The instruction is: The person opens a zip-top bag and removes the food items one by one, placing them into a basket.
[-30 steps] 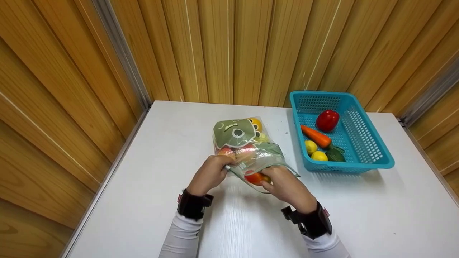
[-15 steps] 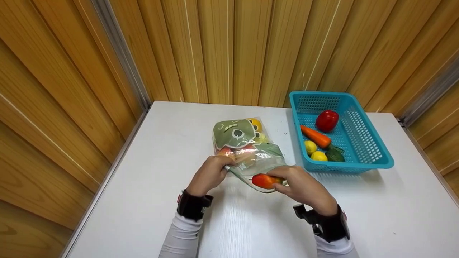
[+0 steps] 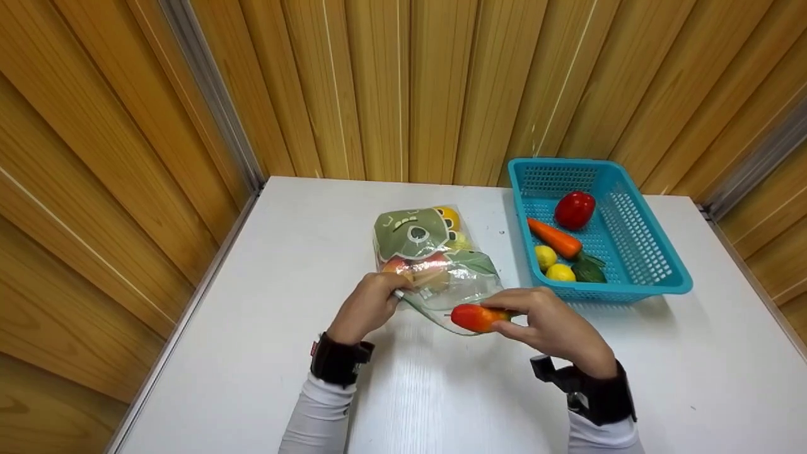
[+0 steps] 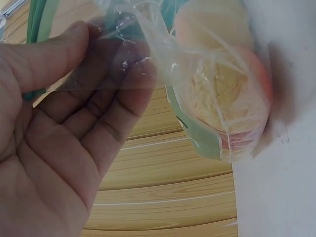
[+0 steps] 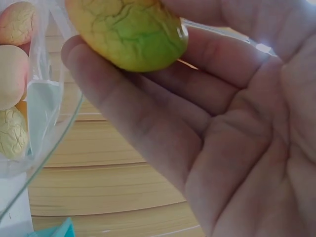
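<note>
A clear plastic bag (image 3: pixel 459 282) with a green cartoon animal print lies on the white table, with several fruits inside it. My left hand (image 3: pixel 365 307) pinches the bag's edge near its mouth; the left wrist view shows the film between thumb and fingers. At the mouth my right hand (image 3: pixel 551 325) holds a red-orange mango (image 3: pixel 476 317) between thumb and fingers. In the right wrist view the mango's yellow-green end (image 5: pixel 143 42) shows wrinkles. Peach-coloured, rounded fruits (image 4: pixel 222 94) press against the film in the left wrist view.
A blue perforated basket (image 3: pixel 656 239) stands at the back right of the table. It holds a red bell pepper (image 3: pixel 575 210), a carrot (image 3: pixel 555 238), two lemons (image 3: pixel 560 272) and a dark green vegetable (image 3: pixel 589 270). Wood-look panels (image 3: pixel 435 94) wall the table's back and sides.
My right hand has drawn back to the right with the mango, from inside the bag to its mouth. My left hand and the bag's body have stayed in place.
</note>
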The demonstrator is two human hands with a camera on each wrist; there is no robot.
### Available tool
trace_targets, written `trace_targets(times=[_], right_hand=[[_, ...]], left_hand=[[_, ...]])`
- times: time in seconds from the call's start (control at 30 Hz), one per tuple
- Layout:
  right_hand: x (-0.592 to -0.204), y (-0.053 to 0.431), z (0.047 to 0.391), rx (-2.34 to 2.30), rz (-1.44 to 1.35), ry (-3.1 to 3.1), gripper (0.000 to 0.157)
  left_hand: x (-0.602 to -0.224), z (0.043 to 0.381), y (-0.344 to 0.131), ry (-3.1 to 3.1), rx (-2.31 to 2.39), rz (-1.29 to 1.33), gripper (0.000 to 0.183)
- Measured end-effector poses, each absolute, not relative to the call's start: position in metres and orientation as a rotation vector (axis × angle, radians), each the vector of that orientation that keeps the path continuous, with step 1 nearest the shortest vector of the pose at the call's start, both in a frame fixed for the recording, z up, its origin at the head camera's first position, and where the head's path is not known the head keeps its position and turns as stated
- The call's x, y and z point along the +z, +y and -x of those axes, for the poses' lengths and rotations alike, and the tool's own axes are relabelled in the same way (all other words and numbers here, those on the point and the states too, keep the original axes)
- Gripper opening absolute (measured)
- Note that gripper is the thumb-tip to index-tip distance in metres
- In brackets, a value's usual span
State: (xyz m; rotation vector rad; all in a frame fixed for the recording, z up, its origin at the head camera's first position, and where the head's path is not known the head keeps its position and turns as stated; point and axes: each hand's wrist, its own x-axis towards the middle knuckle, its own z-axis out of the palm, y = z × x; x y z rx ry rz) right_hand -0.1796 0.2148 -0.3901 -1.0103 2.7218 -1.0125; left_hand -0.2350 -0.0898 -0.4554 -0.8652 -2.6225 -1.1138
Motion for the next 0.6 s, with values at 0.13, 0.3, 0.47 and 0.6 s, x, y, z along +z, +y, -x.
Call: trace_targets(times=[0.13,0.3,0.47,0.6], right_hand=[[-0.388,0.218,0.178,-1.036,0.948,2.737,0.031],[-0.386,0.223,0.175,-1.063,0.867,2.798,0.032],[-0.386,0.231,0.175,-1.13,0.847,2.885,0.031],[-0.387,0.238,0.177,-1.161,0.828,2.991,0.032]], left_hand=[[-0.455,0.235,-0.09,-2.626,-1.127,0.866,0.028],[-0.456,0.236,-0.09,-2.628,-1.123,0.874,0.029],[-0.457,0.237,-0.09,-2.636,-1.124,0.874,0.03],[-0.457,0.237,-0.091,-2.643,-1.131,0.867,0.03]])
